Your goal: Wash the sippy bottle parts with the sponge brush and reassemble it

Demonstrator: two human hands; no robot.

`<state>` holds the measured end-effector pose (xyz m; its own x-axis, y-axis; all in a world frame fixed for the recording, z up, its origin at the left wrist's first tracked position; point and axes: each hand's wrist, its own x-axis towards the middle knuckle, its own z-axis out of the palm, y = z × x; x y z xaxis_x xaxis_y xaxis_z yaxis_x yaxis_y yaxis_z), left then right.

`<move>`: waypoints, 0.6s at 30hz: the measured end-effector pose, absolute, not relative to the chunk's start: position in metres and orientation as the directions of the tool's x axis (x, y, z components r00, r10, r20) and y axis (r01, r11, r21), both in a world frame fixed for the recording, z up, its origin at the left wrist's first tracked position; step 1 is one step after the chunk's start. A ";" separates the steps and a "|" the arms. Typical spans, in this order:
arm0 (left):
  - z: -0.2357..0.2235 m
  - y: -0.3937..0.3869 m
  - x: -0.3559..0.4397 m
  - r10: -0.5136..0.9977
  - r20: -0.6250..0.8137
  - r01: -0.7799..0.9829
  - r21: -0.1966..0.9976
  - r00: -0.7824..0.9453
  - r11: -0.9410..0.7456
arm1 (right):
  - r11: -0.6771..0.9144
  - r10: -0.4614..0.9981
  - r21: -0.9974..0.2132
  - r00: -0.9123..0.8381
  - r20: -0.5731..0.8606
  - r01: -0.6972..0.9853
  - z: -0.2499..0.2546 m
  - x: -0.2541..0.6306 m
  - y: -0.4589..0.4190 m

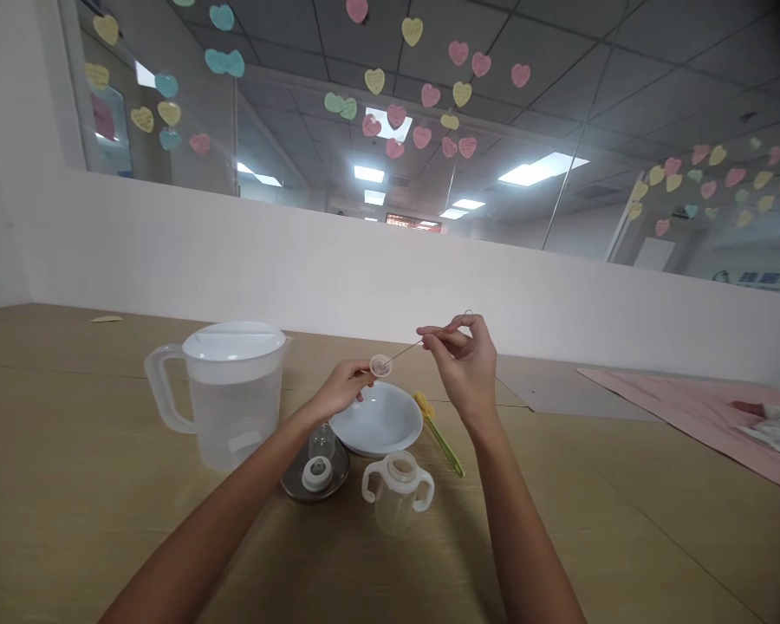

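My left hand (343,387) is closed on a small translucent bottle nipple (380,366), its round open end facing me, above a white bowl (378,420). Between the thumb and fingers of my right hand (461,351) is a thin wire brush (406,350) with a looped end. The wire slants down to the left, its tip at or inside the nipple; bristles cannot be made out. Below the bowl stands an open baby bottle (396,498) with two white handles. A dark dish (299,487) holds a white bottle collar (317,474) and a clear cap (321,441).
A lidded water pitcher (237,399) stands left of the dish. Right of the bowl lies a green-handled brush with a yellow head (443,438). A pink cloth (689,412) covers part of the table's right side. A white wall with windows (364,260) rises behind.
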<state>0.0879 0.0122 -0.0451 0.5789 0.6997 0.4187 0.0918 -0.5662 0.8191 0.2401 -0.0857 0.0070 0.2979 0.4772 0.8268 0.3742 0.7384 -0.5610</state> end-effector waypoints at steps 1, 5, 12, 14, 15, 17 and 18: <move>-0.045 0.012 0.088 0.700 0.419 0.088 0.821 0.579 -0.564 | 0.731 0.479 -0.561 0.294 0.827 0.388 0.005 0.239 -0.084; -0.044 0.012 0.087 0.696 0.408 0.095 0.821 0.590 -0.563 | 0.708 0.471 -0.547 0.279 0.837 0.447 0.002 0.235 -0.080; -0.043 0.012 0.087 0.698 0.450 0.094 0.801 0.557 -0.591 | 0.669 0.516 -0.525 0.179 0.837 0.526 -0.002 0.228 -0.079; -0.043 0.012 0.088 0.707 0.454 0.110 0.796 0.543 -0.596 | 0.644 0.548 -0.530 0.151 0.823 0.551 -0.005 0.227 -0.076; -0.044 0.011 0.089 0.706 0.453 0.116 0.793 0.545 -0.598 | 0.633 0.566 -0.538 0.141 0.812 0.557 -0.006 0.227 -0.074; -0.045 0.010 0.090 0.698 0.445 0.115 0.793 0.561 -0.598 | 0.616 0.607 -0.560 0.120 0.786 0.554 -0.011 0.227 -0.068; -0.045 0.010 0.090 0.692 0.443 0.107 0.795 0.570 -0.597 | 0.607 0.628 -0.571 0.106 0.771 0.553 -0.013 0.227 -0.064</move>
